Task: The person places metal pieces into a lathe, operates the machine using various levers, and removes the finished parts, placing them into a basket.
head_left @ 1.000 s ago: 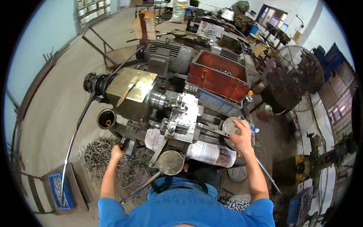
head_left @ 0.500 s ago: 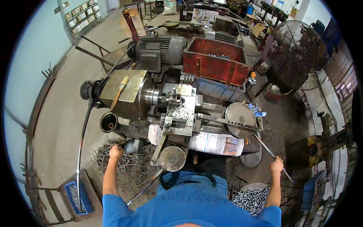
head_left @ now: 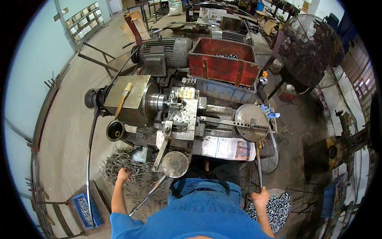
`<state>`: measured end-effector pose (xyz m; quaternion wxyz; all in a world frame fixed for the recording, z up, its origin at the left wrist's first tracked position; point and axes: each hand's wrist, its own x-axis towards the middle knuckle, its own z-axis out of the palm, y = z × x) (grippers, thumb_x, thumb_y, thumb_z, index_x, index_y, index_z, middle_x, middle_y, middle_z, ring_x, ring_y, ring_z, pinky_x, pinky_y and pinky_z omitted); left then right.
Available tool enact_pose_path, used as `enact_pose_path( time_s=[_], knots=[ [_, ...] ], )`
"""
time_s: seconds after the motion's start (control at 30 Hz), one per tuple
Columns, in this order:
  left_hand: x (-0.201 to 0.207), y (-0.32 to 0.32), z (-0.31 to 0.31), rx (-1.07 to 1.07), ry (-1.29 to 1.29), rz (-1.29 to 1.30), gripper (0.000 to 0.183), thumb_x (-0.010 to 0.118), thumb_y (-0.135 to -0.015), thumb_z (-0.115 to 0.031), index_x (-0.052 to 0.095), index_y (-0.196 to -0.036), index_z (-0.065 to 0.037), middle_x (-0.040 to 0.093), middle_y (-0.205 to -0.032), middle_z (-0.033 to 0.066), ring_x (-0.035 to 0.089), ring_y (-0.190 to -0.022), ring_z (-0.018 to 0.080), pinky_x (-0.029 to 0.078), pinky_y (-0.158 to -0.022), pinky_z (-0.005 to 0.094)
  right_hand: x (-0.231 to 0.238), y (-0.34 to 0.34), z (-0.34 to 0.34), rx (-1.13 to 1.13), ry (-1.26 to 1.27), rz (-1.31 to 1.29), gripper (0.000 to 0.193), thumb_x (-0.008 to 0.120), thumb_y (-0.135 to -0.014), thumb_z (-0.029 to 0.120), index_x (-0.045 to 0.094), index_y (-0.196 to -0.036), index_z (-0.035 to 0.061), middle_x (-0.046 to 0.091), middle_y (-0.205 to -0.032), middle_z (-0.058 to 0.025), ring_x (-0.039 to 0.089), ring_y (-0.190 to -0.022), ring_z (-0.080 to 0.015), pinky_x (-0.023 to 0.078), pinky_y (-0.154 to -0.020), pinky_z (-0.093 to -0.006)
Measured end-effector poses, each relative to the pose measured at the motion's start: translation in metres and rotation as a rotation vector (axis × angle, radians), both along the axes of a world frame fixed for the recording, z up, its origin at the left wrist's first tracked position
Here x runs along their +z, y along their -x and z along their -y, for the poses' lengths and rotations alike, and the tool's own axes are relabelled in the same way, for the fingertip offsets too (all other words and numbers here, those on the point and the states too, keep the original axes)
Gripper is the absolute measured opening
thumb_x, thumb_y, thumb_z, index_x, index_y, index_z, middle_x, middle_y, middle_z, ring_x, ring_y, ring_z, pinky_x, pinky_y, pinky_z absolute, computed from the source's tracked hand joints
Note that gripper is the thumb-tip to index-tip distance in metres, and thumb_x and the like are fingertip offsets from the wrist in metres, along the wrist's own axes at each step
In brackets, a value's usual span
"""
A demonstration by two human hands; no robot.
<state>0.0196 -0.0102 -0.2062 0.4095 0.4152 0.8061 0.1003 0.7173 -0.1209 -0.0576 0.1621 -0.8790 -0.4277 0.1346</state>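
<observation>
My right hand (head_left: 260, 197) is wrapped round the end of a metal lever (head_left: 259, 167), which runs down from a round plate (head_left: 252, 121) on the right of a lathe. My left hand (head_left: 124, 174) is closed, its fingers curled above a heap of metal shavings (head_left: 133, 161); whatever it may hold is too small to make out. Between the arms, a second lever (head_left: 148, 196) slants from a smaller round disc (head_left: 175, 164), untouched. The greasy tool slide (head_left: 185, 115) stands close to the shiny chuck (head_left: 160, 102) of the headstock (head_left: 129, 95).
A brush (head_left: 124, 97) lies on the headstock. Behind the lathe are a motor (head_left: 165, 51) and a red bin (head_left: 223, 67) with small metal parts. A basket of metal pieces (head_left: 274, 213) sits below my right hand, a blue tray (head_left: 82, 211) at lower left, and a large fan (head_left: 310, 51) at right.
My right hand has swung the lever left and toward me, and the tool slide has shifted left toward the chuck. My left hand has dropped slightly, away from the small box beside the shavings.
</observation>
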Motion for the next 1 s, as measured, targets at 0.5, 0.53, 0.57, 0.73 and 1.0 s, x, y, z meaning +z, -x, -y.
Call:
enact_pose_path(
  time_s=[0.5, 0.53, 0.57, 0.73, 1.0],
  knots=[
    [0.04, -0.029, -0.076, -0.194, -0.255, -0.447, 0.041, 0.064, -0.073, -0.027, 0.061, -0.104, -0.002, 0.063, -0.095, 0.021, 0.061, -0.088, 0.0353, 0.049, -0.075, 0.0419, -0.01, -0.099, -0.017, 0.138, 0.031, 0.423, 0.028, 0.062, -0.061, 0.027, 0.054, -0.075, 0.0045, 0.058, -0.064, -0.0182, 0.058, -0.062, -0.0389, 0.046, -0.058, -0.0496],
    [0.039, -0.031, -0.08, -0.235, -0.304, -0.502, 0.043, 0.064, -0.073, -0.029, 0.06, -0.107, -0.002, 0.063, -0.098, 0.0216, 0.06, -0.091, 0.0362, 0.049, -0.077, 0.0425, -0.022, -0.137, -0.029, 0.12, 0.16, 0.517, 0.026, 0.063, -0.06, 0.028, 0.055, -0.074, 0.0071, 0.059, -0.068, -0.0155, 0.058, -0.063, -0.0364, 0.046, -0.058, -0.0474],
    [0.043, -0.036, -0.089, -0.295, -0.172, -0.491, 0.047, 0.064, -0.074, -0.037, 0.058, -0.106, -0.004, 0.061, -0.103, 0.0216, 0.059, -0.094, 0.0348, 0.049, -0.078, 0.0428, -0.03, -0.166, -0.041, 0.164, 0.025, 0.677, 0.026, 0.064, -0.059, 0.027, 0.056, -0.074, 0.0079, 0.06, -0.075, -0.0138, 0.058, -0.064, -0.0345, 0.047, -0.058, -0.0458],
    [0.026, -0.06, -0.104, -0.418, -0.163, -0.718, 0.051, 0.057, -0.077, -0.052, 0.062, -0.087, -0.002, 0.064, -0.086, 0.02, 0.062, -0.083, 0.0359, 0.049, -0.072, 0.0447, -0.002, -0.204, -0.114, 0.043, 0.088, 0.699, 0.045, 0.063, -0.054, 0.016, 0.062, -0.097, 0.0053, 0.06, -0.091, -0.0138, 0.055, -0.091, -0.0319, 0.042, -0.08, -0.0431],
    [-0.062, -0.06, -0.078, -0.255, -0.213, -0.715, 0.054, 0.058, -0.078, -0.049, 0.052, -0.104, -0.002, 0.065, -0.085, 0.0177, 0.064, -0.079, 0.0341, 0.051, -0.067, 0.0451, 0.052, -0.106, -0.167, 0.256, -0.34, 0.527, 0.048, 0.059, -0.055, 0.015, 0.062, -0.101, 0.0009, 0.06, -0.106, -0.0139, 0.052, -0.098, -0.0329, 0.038, -0.09, -0.0426]
  ],
)
